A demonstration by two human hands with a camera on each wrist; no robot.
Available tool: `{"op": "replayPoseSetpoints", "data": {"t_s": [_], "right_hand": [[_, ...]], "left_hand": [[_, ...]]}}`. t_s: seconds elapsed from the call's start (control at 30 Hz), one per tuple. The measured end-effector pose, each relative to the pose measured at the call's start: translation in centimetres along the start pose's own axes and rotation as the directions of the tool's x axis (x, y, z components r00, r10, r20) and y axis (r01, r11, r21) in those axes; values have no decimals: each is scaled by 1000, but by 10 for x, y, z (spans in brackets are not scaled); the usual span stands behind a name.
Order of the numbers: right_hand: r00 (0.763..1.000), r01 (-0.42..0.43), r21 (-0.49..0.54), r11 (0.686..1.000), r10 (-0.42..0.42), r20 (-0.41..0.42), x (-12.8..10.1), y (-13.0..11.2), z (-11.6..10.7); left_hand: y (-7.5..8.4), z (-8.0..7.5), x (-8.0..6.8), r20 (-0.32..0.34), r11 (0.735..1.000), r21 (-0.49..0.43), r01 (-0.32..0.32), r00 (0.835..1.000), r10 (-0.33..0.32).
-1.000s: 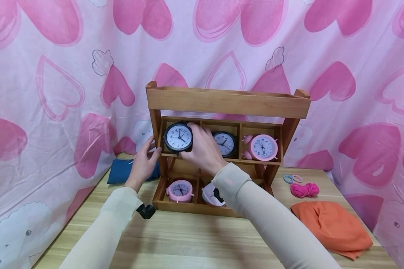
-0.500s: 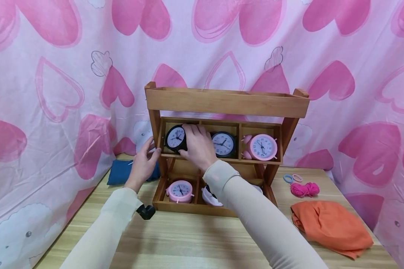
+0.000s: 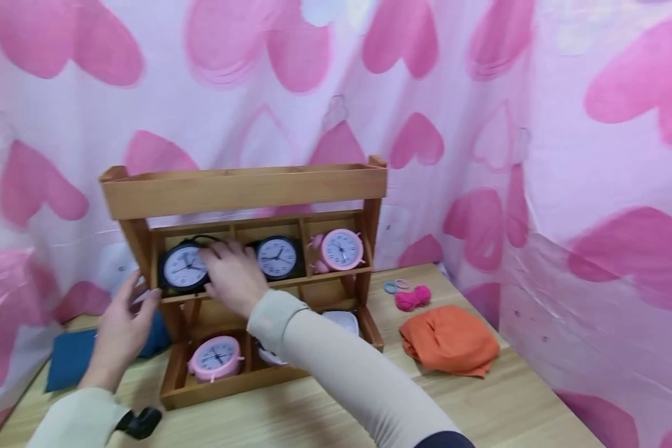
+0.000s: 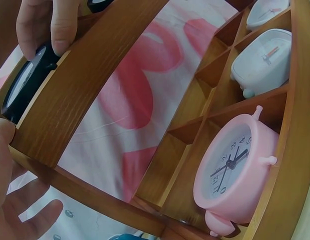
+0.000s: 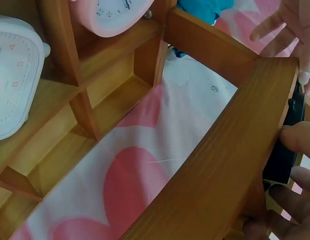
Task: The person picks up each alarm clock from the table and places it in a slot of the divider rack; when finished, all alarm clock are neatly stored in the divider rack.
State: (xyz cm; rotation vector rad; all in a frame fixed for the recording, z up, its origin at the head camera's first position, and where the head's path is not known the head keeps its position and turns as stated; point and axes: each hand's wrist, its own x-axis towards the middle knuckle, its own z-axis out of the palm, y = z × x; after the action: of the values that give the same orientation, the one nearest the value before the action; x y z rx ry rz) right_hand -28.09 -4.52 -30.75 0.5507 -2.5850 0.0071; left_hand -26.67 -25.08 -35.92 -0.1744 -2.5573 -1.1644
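The fingers [image 3: 224, 258] of the right hand [image 3: 232, 280] were curled over the right edge and top of a black alarm clock [image 3: 183, 267], and the thumb side gripped it from below, as far as the head view showed. The clock stood in the left compartment of the middle tier of a wooden shelf rack [image 3: 241, 190], with its face to the front and slightly tilted. In the left wrist view the fingertips [image 4: 62, 35] pressed on the black rim of the clock just above the wooden front rail.

The left hand [image 3: 120, 326] was at the left post of the rack. Its fingers were spread and mostly straight, and they touched the wood at the corner without closing around it.

Next to the held clock, in the middle compartment, stood a second black clock [image 3: 278, 257], and in the right compartment a pink clock [image 3: 341, 249]. On the bottom tier there were another pink clock [image 3: 215, 358] and a white clock [image 4: 260, 62]. An orange cloth [image 3: 450, 341] lay on the table [image 3: 481, 410] to the right of the rack.

In my judgement, the clock could catch on the front rail and tip forward out of the compartment, because it sat tilted. The light touch of the left hand might also let the rack shift.
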Motion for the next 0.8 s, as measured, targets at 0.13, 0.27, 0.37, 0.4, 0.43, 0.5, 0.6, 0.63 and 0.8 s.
{"op": "replayPoseSetpoints", "data": {"t_s": [0.13, 0.27, 0.37, 0.4, 0.43, 0.5, 0.6, 0.63, 0.8], "right_hand": [[998, 60, 24, 998, -61, 29, 7, -29, -4], [994, 105, 40, 994, -106, 11, 7, -34, -5], [992, 128, 54, 990, -129, 4, 6, -30, -5], [991, 134, 63, 989, -134, 2, 5, -27, -6], [990, 141, 74, 987, -141, 2, 5, -24, -6], [988, 152, 95, 984, -153, 3, 3, -17, -8], [985, 171, 119, 978, -172, -1, -1, -7, -10], [984, 179, 125, 976, -180, -3, -2, -4, -10], [984, 178, 184, 967, -177, -22, -8, 15, -10]], "left_hand": [[-14, -28, -14, 0, 995, 53, 84, 996, -84], [-14, -33, -20, -26, 992, 57, 113, 993, -111], [-11, -30, -21, -42, 993, 45, 111, 993, -109], [-9, -29, -21, -48, 993, 38, 110, 993, -108], [-7, -27, -21, -55, 994, 32, 106, 993, -104], [-3, -23, -20, -67, 995, 22, 97, 993, -95], [3, -19, -19, -70, 996, 6, 87, 994, -87], [4, -19, -19, -65, 996, -1, 88, 994, -88], [12, -8, -12, -25, 997, -22, 71, 997, -71]]}}
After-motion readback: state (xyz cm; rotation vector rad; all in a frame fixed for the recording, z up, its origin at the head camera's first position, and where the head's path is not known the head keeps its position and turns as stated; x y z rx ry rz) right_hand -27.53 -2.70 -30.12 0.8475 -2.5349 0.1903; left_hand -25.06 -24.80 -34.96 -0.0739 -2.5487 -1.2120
